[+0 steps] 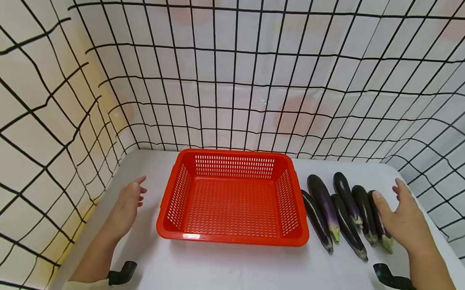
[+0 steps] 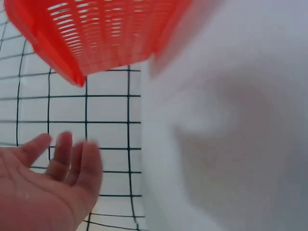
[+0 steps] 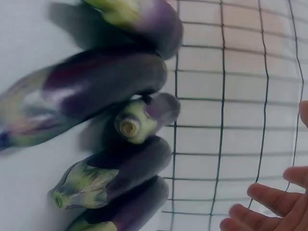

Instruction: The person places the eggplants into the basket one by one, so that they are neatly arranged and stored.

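A red plastic basket (image 1: 232, 239) with slotted walls stands in the middle of the white table, with nothing inside. To its right lie several dark purple eggplants (image 1: 323, 201), side by side, their stem ends toward the front. My right hand (image 1: 406, 219) is just right of the outermost eggplant (image 1: 381, 225), fingers spread and holding nothing; whether it touches is unclear. In the right wrist view the eggplants (image 3: 106, 82) appear apart from the fingers (image 3: 274, 199). My left hand (image 1: 126, 207) hovers left of the basket, apart from it, fingers loosely bent and bare.
Black wire grid panels (image 1: 235, 82) rise behind the table and along both sides. The white tabletop (image 1: 227, 270) extends in front of the basket. Each wrist carries a black strap mount (image 1: 392, 277).
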